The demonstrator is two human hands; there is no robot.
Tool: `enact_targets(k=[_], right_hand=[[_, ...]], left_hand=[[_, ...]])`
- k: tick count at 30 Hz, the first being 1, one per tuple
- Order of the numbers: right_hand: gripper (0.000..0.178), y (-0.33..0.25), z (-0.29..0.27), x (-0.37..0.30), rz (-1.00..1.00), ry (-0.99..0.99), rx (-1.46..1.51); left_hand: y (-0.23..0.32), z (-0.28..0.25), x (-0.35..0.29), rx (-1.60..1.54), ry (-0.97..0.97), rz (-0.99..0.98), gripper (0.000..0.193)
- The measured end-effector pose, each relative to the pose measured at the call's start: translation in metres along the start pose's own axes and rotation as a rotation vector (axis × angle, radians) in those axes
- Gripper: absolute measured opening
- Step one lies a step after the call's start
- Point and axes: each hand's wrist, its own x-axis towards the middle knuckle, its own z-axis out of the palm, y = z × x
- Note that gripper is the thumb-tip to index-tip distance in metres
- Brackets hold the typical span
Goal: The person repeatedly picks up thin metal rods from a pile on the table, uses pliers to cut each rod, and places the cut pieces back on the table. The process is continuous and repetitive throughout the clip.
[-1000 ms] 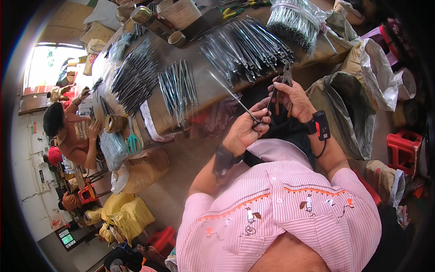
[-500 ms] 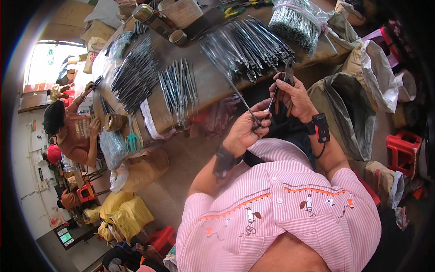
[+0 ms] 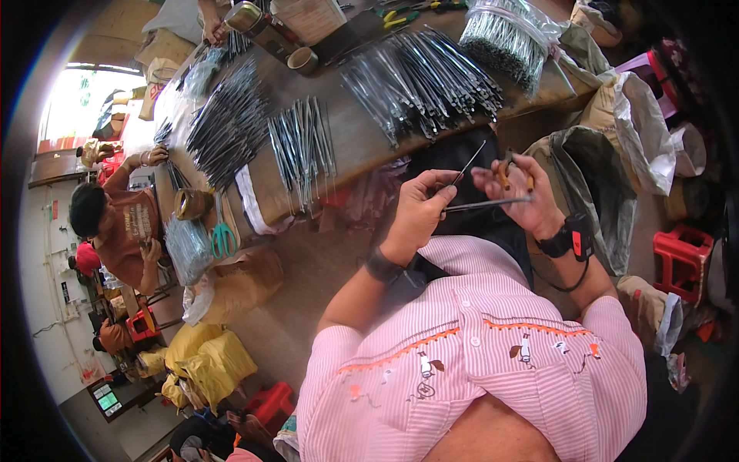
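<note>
My left hand is closed in a pinch over my lap. Thin dark metal rods stick out of it: one short rod slants up to the right, and another rod lies nearly level, reaching across to my right hand. My right hand curls around pliers whose orange-brown handles show between the fingers; the jaws are hard to make out. Some of those fingers are smeared by motion. On the table edge beyond my hands lies a wide pile of dark metal rods.
More rod piles and a smaller row lie on the table to the left. A wrapped bundle of silvery wires stands far right. An open sack and red stool are at right. A co-worker sits at left.
My right hand has moved lower and to the right, and the pliers have turned in it. The long rod in my left hand has swung from pointing up-left to lying toward the right.
</note>
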Motion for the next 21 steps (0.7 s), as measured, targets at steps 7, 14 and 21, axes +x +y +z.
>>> enact_targets(k=[7, 14, 21], right_hand=[[0.057, 0.018, -0.005, -0.028, 0.168, 0.084, -0.747], [0.067, 0.013, -0.012, -0.016, -0.213, -0.064, -1.599], [0.063, -0.001, 0.000, -0.016, -0.109, -0.046, -1.802]], left_hand=[[0.004, 0.007, 0.002, 0.469, 0.029, 0.492, 0.020], [0.009, 0.005, 0.002, 0.533, 0.064, 0.533, 0.020], [0.008, 0.003, 0.003, 0.515, 0.100, 0.520, 0.019]])
